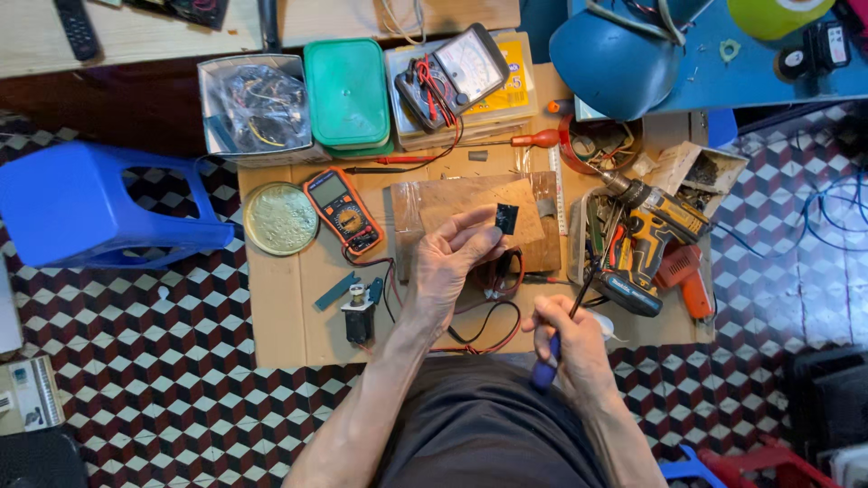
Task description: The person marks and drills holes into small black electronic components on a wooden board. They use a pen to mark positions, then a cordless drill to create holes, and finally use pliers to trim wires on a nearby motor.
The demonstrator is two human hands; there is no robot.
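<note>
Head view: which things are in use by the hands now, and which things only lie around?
In use:
- left hand holding a small black part
- right hand holding a blue-handled tool

Lying about:
- orange multimeter
- cordless drill
- green box
- round tin lid
- red screwdriver

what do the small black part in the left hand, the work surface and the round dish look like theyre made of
Small black part, pinched in the left hand: probably moulded plastic, going by its matte black, blocky look; too small to be sure.
Work surface: corrugated cardboard, flat dull tan with a raw cut edge.
Round dish: likely metal, with a thin bright rim and a speckled, dull inside.
</note>
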